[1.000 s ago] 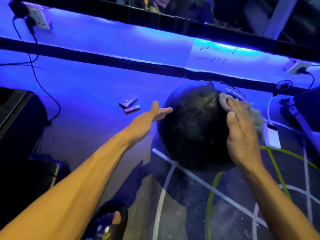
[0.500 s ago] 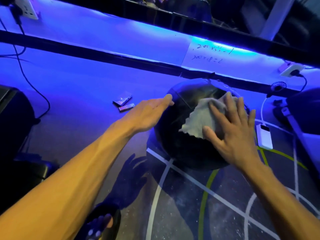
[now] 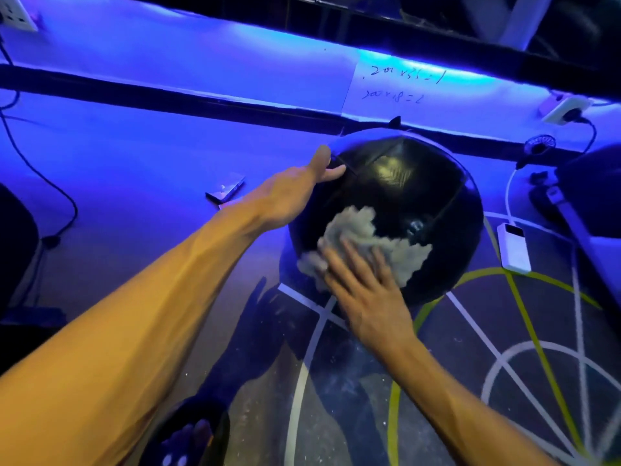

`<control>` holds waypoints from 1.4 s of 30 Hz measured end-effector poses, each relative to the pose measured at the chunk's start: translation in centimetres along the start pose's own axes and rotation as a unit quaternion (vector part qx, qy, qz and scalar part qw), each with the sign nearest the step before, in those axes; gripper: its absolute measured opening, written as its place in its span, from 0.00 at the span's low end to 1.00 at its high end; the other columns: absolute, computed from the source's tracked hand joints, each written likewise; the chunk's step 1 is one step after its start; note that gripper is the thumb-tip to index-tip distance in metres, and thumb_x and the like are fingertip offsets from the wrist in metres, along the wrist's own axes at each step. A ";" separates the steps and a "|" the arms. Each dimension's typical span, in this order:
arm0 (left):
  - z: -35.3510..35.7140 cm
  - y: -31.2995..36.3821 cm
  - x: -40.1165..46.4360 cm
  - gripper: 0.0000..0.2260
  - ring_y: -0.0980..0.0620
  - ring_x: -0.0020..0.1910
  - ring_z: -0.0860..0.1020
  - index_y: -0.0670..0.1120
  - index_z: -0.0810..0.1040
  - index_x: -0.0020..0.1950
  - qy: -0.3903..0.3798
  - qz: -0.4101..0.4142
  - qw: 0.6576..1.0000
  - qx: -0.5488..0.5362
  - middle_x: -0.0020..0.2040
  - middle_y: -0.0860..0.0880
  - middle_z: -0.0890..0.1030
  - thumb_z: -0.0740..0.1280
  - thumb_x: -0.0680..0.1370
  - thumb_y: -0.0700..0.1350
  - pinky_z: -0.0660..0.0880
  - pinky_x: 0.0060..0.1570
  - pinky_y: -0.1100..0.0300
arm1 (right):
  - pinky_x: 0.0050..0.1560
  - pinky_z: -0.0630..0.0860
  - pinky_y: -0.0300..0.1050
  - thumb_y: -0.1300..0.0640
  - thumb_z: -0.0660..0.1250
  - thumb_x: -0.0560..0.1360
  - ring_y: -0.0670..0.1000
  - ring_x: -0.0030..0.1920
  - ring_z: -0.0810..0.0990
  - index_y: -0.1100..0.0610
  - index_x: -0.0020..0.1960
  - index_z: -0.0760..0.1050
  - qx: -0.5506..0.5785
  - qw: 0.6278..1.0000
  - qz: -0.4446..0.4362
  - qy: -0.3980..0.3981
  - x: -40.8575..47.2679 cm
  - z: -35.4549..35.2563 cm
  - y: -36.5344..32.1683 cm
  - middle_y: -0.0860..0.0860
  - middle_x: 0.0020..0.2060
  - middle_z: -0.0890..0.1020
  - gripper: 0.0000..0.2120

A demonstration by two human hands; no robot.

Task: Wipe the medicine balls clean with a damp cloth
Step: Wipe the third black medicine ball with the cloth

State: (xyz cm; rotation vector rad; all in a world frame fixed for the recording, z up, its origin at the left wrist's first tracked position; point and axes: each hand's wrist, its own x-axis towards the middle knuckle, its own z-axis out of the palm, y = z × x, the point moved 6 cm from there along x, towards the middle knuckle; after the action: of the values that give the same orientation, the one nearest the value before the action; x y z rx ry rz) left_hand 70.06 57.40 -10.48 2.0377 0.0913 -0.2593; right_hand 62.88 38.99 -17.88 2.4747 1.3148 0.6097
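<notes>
Change: right hand [image 3: 366,290] has slid the crumpled grey cloth [image 3: 364,243] down the near face | large black textured medicine ball [image 3: 396,210] rests on the marked floor | left hand [image 3: 295,193], fingers straight, steadies its side | right fingers spread, pressing cloth flat for contact.

Black medicine ball [image 3: 416,196] on floor [image 3: 134,250] by blue-lit wall. Left hand [image 3: 289,196] flat against ball's upper left side. Right hand [image 3: 366,290] pressed grey cloth [image 3: 359,233] to near face, fingers straight. White power bank [image 3: 512,247] lay just right.
</notes>
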 end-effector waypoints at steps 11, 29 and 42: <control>0.0 -0.6 -0.9 0.26 0.60 0.80 0.58 0.66 0.72 0.74 0.029 0.028 0.999 0.031 0.79 0.64 0.62 0.43 0.84 0.65 0.54 0.68 0.63 | 0.79 0.55 0.63 0.50 0.58 0.83 0.54 0.82 0.53 0.55 0.80 0.64 0.218 0.927 0.296 0.066 -2.1 -3.5 11.2 0.54 0.82 0.58 0.27; 3.4 1.6 -5.2 0.40 0.53 0.74 0.70 0.55 0.68 0.78 0.109 0.097 0.986 0.082 0.75 0.52 0.72 0.66 0.71 0.74 0.66 0.75 0.50 | 0.79 0.53 0.49 0.41 0.49 0.85 0.50 0.82 0.54 0.40 0.81 0.54 0.348 0.816 0.443 0.128 -11.7 -6.5 -1.5 0.49 0.82 0.57 0.24; 4.3 2.7 -13.5 0.38 0.64 0.75 0.60 0.67 0.71 0.71 0.087 0.183 0.970 0.138 0.74 0.69 0.64 0.69 0.63 0.79 0.63 0.71 0.59 | 0.80 0.54 0.58 0.28 0.48 0.74 0.46 0.80 0.59 0.42 0.79 0.64 0.550 0.558 0.621 0.010 -15.6 -5.7 7.7 0.41 0.77 0.67 0.37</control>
State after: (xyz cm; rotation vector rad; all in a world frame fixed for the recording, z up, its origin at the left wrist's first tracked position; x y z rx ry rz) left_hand 56.76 53.02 -7.02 2.3021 -0.2228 0.1486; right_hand 57.90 22.02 -13.32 4.1761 -0.8033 -0.1976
